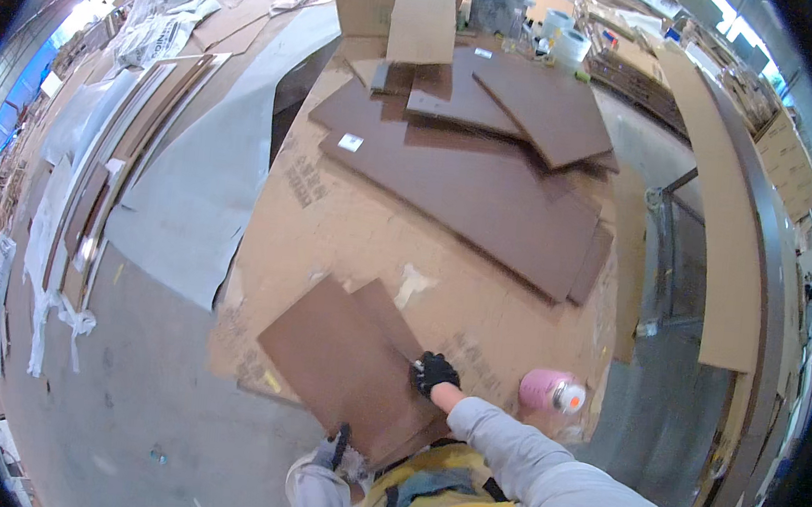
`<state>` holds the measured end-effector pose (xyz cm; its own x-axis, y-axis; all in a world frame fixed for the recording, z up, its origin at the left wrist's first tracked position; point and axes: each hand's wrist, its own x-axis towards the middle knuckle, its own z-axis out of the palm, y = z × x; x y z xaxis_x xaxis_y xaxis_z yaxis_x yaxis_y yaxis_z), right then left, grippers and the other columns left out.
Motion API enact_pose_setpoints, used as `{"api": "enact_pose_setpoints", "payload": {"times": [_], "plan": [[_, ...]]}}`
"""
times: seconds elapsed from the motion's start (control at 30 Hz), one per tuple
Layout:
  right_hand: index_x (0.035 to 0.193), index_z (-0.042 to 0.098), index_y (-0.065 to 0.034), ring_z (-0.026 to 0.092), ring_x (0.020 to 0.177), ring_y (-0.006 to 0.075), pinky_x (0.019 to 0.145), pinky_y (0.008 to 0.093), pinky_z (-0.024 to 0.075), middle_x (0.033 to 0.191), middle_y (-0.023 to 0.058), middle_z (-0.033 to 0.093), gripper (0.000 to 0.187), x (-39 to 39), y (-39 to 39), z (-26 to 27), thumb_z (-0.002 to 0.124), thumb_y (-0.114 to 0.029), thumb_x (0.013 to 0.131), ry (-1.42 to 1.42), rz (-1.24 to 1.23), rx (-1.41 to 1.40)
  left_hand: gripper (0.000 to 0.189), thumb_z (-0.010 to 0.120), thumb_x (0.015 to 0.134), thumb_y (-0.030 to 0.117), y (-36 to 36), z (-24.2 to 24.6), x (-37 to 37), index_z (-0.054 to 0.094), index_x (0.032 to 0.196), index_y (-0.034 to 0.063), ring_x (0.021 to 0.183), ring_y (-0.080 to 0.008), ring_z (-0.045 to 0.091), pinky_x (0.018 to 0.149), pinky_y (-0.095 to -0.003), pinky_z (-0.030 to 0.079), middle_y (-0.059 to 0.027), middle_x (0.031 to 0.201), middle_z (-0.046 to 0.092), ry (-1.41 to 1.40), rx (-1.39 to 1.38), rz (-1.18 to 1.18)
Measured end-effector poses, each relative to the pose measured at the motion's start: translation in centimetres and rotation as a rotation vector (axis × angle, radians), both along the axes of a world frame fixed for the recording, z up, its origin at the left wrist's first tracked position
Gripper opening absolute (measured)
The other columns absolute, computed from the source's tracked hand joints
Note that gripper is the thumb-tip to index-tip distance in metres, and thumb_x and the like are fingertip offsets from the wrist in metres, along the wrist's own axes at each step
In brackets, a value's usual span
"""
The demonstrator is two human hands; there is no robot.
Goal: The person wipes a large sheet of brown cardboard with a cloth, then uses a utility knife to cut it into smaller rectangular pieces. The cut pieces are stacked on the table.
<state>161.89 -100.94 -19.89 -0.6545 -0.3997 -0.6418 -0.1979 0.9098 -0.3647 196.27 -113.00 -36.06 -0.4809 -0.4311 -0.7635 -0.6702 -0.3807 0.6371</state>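
A flat brown panel [338, 363] lies at an angle on the near part of the cardboard-covered table, overlapping another brown panel [388, 313] beneath it. My left hand [335, 447], in a grey and black glove, grips the upper panel's near edge. On the right side of the panels rests my right hand [437, 374] in a black glove, its fingers curled at the edge. Whether something small is inside that fist is hidden. To its right, a pink bottle with a white cap [550, 393] lies on the table.
Several larger brown panels [469, 194] overlap across the table's far half. Behind them stand a cardboard box [363, 3] and tape rolls [571, 49]. Stacked boards [134, 135] line the left floor side; a long cardboard strip [726, 281] runs along the right.
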Motion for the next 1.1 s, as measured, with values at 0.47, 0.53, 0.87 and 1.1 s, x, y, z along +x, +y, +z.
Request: {"api": "enact_pose_setpoints", "payload": {"times": [0.47,0.53,0.87,1.1], "plan": [[0.097,0.065,-0.0017,0.064,0.085,0.0308,0.077,0.0385,0.047,0.09,0.0167,0.067,0.067,5.6,3.3,6.0,0.056,-0.064,0.074,-0.252,-0.019,-0.136,0.049,0.069,0.08,0.02,-3.1,22.9,1.6,0.053,0.121,-0.002,0.102,-0.0186,0.056,0.091,-0.0315,0.043,-0.0079,0.113,0.06,0.24,0.307,0.136],[0.095,0.066,-0.0013,0.064,0.081,0.0297,0.075,0.0378,0.0471,0.086,0.0162,0.066,0.065,6.6,4.9,6.2,0.059,-0.062,0.073,-0.277,-0.102,-0.213,0.049,0.069,0.079,0.017,-3.5,25.9,0.9,0.053,0.121,-0.002,0.101,-0.0186,0.056,0.09,-0.0314,0.044,-0.0081,0.112,0.06,0.294,0.297,0.096],[0.131,0.044,-0.0002,0.05,0.11,0.0172,0.096,0.0337,0.0407,0.123,0.0073,0.055,0.063,10.6,26.7,16.8,0.071,-0.023,0.079,-0.442,-0.755,-1.167,0.066,0.073,0.065,0.004,2.2,39.5,-8.1,0.048,0.126,0.0017,0.108,-0.0243,0.055,0.092,-0.0385,0.045,-0.0126,0.12,0.056,0.372,0.464,-0.484],[0.128,0.048,-0.0015,0.055,0.103,0.0187,0.092,0.0341,0.0436,0.118,0.0076,0.058,0.055,17.5,49.4,24.6,0.068,-0.014,0.079,-0.103,-1.082,-1.473,0.066,0.073,0.061,0.006,20.2,41.2,-19.6,0.051,0.123,0.0004,0.108,-0.0262,0.055,0.095,-0.0376,0.043,-0.0111,0.119,0.059,0.333,0.418,-1.123]]}}
